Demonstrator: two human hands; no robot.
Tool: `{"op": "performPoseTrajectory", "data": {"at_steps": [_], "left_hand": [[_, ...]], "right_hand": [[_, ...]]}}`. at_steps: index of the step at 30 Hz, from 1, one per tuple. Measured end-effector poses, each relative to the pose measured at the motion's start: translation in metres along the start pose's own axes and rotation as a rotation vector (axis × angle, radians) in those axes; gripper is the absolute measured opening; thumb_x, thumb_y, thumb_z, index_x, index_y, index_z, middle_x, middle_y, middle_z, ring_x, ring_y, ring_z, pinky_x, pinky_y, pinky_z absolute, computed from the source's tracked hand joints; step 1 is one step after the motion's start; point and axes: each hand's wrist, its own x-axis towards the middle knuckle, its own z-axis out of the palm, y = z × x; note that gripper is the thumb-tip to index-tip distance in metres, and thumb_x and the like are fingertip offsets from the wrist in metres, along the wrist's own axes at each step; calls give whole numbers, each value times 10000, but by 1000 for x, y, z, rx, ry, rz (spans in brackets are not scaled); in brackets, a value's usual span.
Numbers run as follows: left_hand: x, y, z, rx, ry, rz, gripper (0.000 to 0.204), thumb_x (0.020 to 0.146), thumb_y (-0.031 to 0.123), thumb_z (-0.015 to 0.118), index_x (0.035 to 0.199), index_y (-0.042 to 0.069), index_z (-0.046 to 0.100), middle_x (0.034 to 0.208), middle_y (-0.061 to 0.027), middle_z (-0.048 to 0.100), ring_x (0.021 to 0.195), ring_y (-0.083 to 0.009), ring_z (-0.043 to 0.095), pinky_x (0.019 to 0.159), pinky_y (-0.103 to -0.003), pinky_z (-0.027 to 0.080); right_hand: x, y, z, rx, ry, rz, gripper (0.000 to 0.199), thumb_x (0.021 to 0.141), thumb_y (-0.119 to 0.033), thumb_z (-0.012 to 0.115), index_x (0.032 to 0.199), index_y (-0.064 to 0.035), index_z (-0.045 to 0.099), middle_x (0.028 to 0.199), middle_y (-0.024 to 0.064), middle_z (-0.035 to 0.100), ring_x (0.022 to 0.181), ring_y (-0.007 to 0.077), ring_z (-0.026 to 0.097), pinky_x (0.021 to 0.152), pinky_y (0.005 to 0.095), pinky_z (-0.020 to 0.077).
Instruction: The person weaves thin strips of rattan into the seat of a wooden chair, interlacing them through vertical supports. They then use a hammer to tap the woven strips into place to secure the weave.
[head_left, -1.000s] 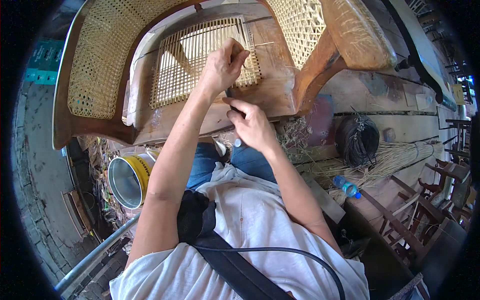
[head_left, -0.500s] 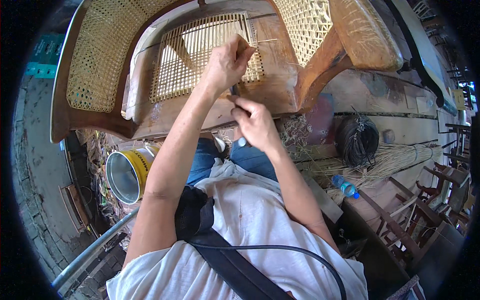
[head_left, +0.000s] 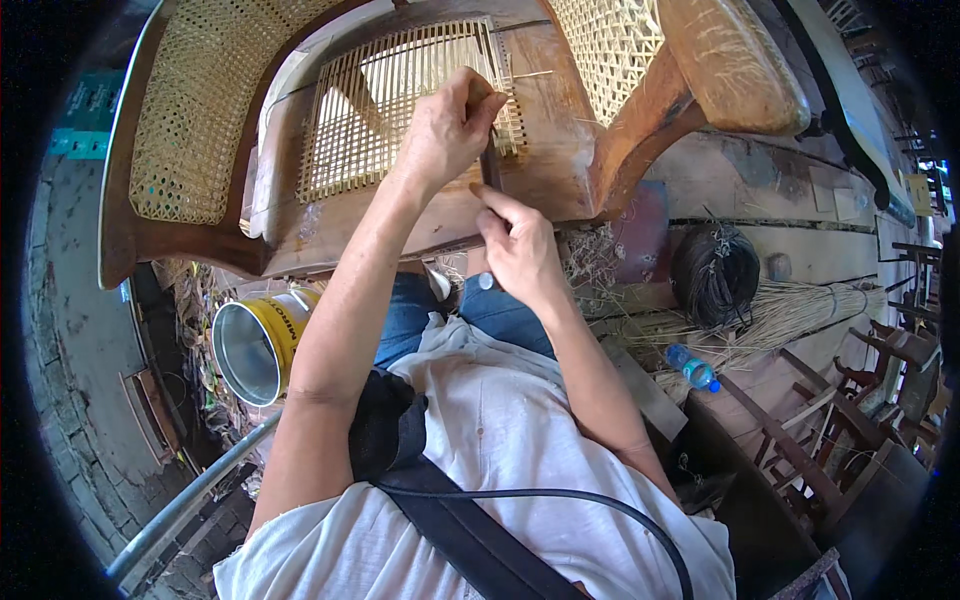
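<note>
In front of me is a wooden armchair seat frame (head_left: 560, 165). Cane strands (head_left: 345, 160) cross its opening in an open grid, tighter near the front edge. My left hand (head_left: 450, 125) is closed in a pinch above the grid's right side; what its fingertips hold is too small to make out. Below it, at the front rail, my right hand (head_left: 520, 245) grips a dark, narrow tool (head_left: 489, 168). The tool points up toward the left hand, and a pale round end shows under the right hand. Its exact kind is unclear. One loose cane end (head_left: 533, 73) sticks out over the right rail.
Woven cane panels (head_left: 190, 120) fill the chair's sides. A yellow bucket (head_left: 290, 320) stands at lower left. On the right lie a black coil (head_left: 715, 278), a bundle of cane strands (head_left: 800, 315), a plastic bottle (head_left: 692, 368) and wooden chair frames (head_left: 800, 460).
The tool in my right hand has swung upright and right, away from its earlier place beside the left wrist. My right hand has shifted slightly; the left stays nearly in place.
</note>
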Motion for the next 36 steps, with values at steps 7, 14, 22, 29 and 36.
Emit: {"op": "performPoseTrajectory", "data": {"at_steps": [7, 14, 22, 29, 36], "left_hand": [[-4, 2, 4, 40, -31, -27, 205, 949, 209, 665, 992, 18, 602, 775, -121, 707, 683, -206, 683, 628, -327, 533], [-3, 4, 2, 31, -36, -31, 232, 954, 234, 661, 965, 9, 606, 750, -126, 697, 654, -199, 658, 603, -318, 503], [-5, 1, 2, 28, -37, -35, 232, 943, 235, 671, 989, 19, 600, 775, -130, 699, 709, -254, 696, 643, -358, 543], [7, -5, -16, -65, 76, 22, 293, 975, 298, 640, 1018, 11, 597, 789, -124, 708, 638, -136, 626, 565, -289, 489], [31, -17, -15, -19, 32, -16, 285, 960, 279, 662, 1006, 6, 593, 778, -119, 685, 654, -165, 635, 595, -313, 511]], "right_hand": [[-7, -12, 2, -23, -76, 18, 292, 931, -77, 539, 1184, -4, 665, 1040, 281, 668, 958, 399, 682, 828, 395, 535], [-2, 5, -2, -64, 22, -75, 297, 922, -90, 556, 1183, -12, 673, 1037, 282, 674, 923, 376, 698, 812, 388, 538], [-1, -10, -14, 5, -41, 211, 269, 935, -126, 572, 1154, -23, 689, 988, 258, 690, 826, 302, 722, 741, 362, 537], [-2, 5, -4, -71, -46, -4, 370, 933, -131, 571, 1292, -47, 598, 912, 245, 673, 837, 358, 669, 752, 415, 523], [15, -11, -9, -88, -85, 140, 523, 909, -200, 606, 1385, -19, 486, 861, 279, 681, 790, 434, 688, 752, 469, 531]]}}
